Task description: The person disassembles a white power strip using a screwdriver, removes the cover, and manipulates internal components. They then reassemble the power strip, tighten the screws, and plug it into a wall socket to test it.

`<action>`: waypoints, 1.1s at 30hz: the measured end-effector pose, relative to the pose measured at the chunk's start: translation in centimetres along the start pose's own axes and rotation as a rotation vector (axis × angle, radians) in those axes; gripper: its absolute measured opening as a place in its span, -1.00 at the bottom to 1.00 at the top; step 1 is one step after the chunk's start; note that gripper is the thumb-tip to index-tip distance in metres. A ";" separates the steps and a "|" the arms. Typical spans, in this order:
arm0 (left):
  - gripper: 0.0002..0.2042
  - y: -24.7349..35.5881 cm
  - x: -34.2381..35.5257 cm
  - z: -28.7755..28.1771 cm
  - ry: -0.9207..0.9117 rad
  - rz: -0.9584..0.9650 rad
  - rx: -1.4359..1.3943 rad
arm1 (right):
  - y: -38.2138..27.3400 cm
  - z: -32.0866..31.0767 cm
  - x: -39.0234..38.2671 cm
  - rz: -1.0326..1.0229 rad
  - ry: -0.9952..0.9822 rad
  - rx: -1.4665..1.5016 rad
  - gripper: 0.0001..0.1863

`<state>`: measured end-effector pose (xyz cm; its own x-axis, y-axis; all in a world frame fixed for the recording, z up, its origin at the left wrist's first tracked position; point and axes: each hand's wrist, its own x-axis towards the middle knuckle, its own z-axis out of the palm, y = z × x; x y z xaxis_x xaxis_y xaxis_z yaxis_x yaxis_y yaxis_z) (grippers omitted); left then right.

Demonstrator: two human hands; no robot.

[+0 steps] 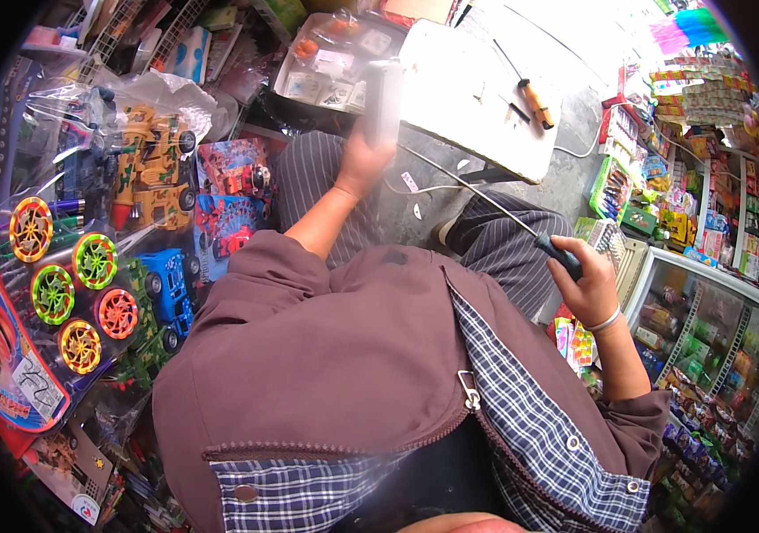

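My left hand (363, 163) grips a translucent white plastic piece (383, 93), blurred, in front of a white table (450, 107) and a tray of small items (308, 62). My right hand (585, 286) is closed on the black handle of a long screwdriver (557, 255). Its thin shaft slants up and left toward the white piece; whether the tip touches it I cannot tell. Another screwdriver (535, 102), orange-handled with a dark shaft, lies on the table.
Packed toy vehicles (153, 169) and colourful wheel toys (77, 275) crowd the left side. Snack shelves (690, 195) and a glass-fronted cooler (708, 329) line the right. My striped trouser legs span the middle, above grey floor (415, 222) with a pale cable.
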<state>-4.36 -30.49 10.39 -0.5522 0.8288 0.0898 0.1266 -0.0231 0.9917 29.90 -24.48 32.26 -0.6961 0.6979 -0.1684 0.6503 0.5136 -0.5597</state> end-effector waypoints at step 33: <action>-0.57 -0.2 -1.0 -0.4 0.011 0.091 0.075 | 1.1 1.4 -0.7 0.480 -0.182 0.738 -0.73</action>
<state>-4.17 -31.50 10.11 -0.5447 0.8190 0.1805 0.2373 -0.0559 0.9698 30.71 -25.12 30.61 -0.4780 0.6326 -0.6094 0.5664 -0.3084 -0.7643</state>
